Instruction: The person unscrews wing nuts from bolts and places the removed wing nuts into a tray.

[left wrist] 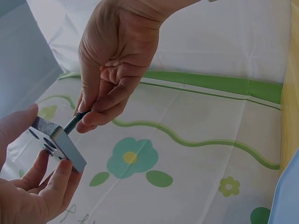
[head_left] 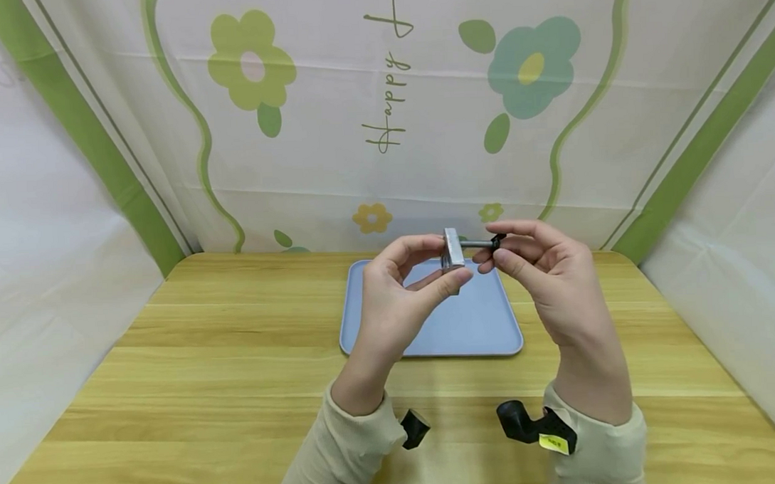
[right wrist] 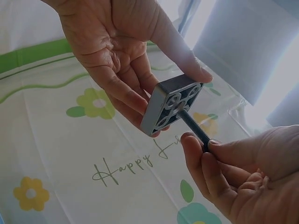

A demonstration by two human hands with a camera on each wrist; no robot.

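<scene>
My left hand [head_left: 396, 291] grips a square silver metal block [head_left: 453, 249] by its edges, thumb on the near side and fingers on the far side. Ribs and round recesses cover one face of the block [right wrist: 170, 103] in the right wrist view; its other face, with several dark holes, shows in the left wrist view. A threaded bolt [right wrist: 195, 127] stands out from the middle of the ribbed face. With thumb and fingertips, my right hand [head_left: 562, 286] pinches the bolt's black outer end [head_left: 496, 243], partly hidden by the fingers. Both hands are raised above the tray.
A light blue tray [head_left: 467, 332] lies on the wooden table [head_left: 207, 391] beneath the hands. White curtains with printed flowers [head_left: 252, 65] and green bands close in the back and sides. A black wrist camera mount [head_left: 528, 426] sits at the right sleeve, another [head_left: 415, 427] at the left.
</scene>
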